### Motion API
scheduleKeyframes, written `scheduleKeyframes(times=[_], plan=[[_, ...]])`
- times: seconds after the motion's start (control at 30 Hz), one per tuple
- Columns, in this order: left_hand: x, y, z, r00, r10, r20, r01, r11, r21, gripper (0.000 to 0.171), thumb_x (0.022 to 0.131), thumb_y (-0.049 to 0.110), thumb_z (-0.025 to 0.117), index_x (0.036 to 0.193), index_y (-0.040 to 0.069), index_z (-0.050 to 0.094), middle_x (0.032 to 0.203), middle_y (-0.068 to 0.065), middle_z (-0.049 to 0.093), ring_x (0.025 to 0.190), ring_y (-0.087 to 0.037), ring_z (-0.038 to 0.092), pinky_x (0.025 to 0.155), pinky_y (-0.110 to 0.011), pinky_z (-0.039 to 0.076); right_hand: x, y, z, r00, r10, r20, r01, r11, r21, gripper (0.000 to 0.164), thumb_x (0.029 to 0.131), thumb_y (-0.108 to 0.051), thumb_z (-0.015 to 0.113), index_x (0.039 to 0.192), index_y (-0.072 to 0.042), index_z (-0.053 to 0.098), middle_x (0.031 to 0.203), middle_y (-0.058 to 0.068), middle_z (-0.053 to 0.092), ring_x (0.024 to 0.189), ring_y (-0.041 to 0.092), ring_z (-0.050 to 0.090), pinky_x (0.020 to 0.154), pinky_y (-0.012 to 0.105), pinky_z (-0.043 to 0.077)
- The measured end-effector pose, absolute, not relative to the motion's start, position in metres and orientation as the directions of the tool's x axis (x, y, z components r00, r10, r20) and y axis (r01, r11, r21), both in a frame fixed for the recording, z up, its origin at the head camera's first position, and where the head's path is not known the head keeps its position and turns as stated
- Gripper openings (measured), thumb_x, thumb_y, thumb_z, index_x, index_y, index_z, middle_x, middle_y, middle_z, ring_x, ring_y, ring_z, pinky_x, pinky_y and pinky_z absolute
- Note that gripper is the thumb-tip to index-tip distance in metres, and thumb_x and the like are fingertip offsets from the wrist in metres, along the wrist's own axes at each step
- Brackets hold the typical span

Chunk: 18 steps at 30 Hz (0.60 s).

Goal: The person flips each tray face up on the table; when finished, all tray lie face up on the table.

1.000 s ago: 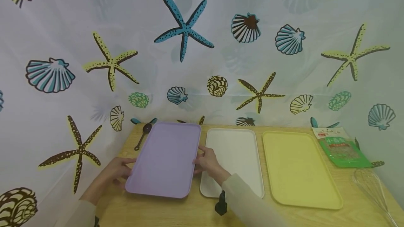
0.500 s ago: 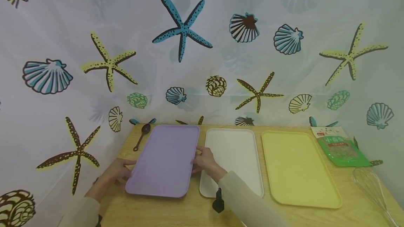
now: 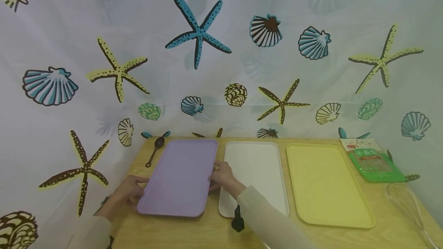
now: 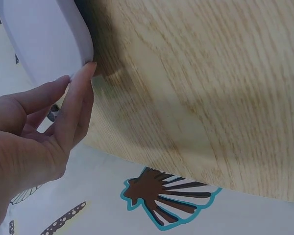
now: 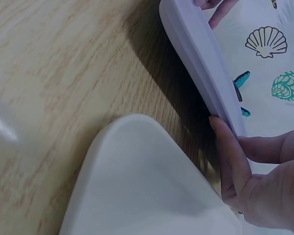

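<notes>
A purple rectangular tray [image 3: 180, 176] is held between both hands at the left of the table. My left hand [image 3: 129, 190] pinches its left edge; in the left wrist view the thumb and fingers [image 4: 78, 93] meet at the rim. On the opposite side my right hand [image 3: 225, 178] pinches the right edge, fingers beneath and thumb on top in the right wrist view. A shadow falls on the wood under the tray's raised edge [image 5: 206, 63]. The right hand overlaps the white tray [image 3: 256, 172] lying just to the right.
A yellow tray [image 3: 328, 187] lies right of the white one. Farther right are a green and white food packet [image 3: 375, 164] and a wire whisk [image 3: 408, 206]. A dark spoon [image 3: 155, 151] lies at the back left of the wooden table [image 3: 173, 233]. A shell-patterned curtain [image 3: 221, 68] hangs behind.
The far end of the purple tray has come down a little toward the table, with both hands keeping their grip. The head view has shifted slightly.
</notes>
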<state>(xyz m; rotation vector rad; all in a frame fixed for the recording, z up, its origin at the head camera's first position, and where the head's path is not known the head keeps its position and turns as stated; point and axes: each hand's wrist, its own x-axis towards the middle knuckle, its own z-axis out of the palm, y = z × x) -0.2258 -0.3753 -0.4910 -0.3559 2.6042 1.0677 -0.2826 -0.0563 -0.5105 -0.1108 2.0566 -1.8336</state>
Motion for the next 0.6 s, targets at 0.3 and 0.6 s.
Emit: scheduleKeyframes(times=[0.3, 0.6], plan=[[-0.2273, -0.3759, -0.4937, -0.922, -0.117, -0.369, -0.346, 0.677, 0.650, 0.059, 0.072, -0.012, 0.058, 0.130, -0.013, 0.050, 0.072, -0.009, 0.052, 0.063, -0.020, 0.051, 0.051, -0.042, 0.058, -0.2831, -0.0582, -0.5101, -0.937, -0.266, -0.228, 0.165, 0.239, -0.957, 0.063, 0.075, 0.017, 0.057, 0.137, 0.006, 0.048, 0.086, 0.018, 0.065, 0.069, 0.024, 0.070, 0.056, 0.031, 0.060], [-0.2287, -0.3768, -0.4979, -0.925, -0.123, -0.360, -0.343, 0.679, 0.649, 0.062, 0.070, -0.013, 0.058, 0.131, -0.011, 0.050, 0.087, -0.016, 0.054, 0.063, -0.020, 0.048, 0.051, -0.043, 0.058, -0.2871, -0.0616, -0.5158, -0.935, -0.265, -0.237, 0.172, 0.248, -0.953, 0.065, 0.074, 0.021, 0.057, 0.136, 0.010, 0.045, 0.104, 0.029, 0.061, 0.073, 0.035, 0.070, 0.057, 0.036, 0.060]])
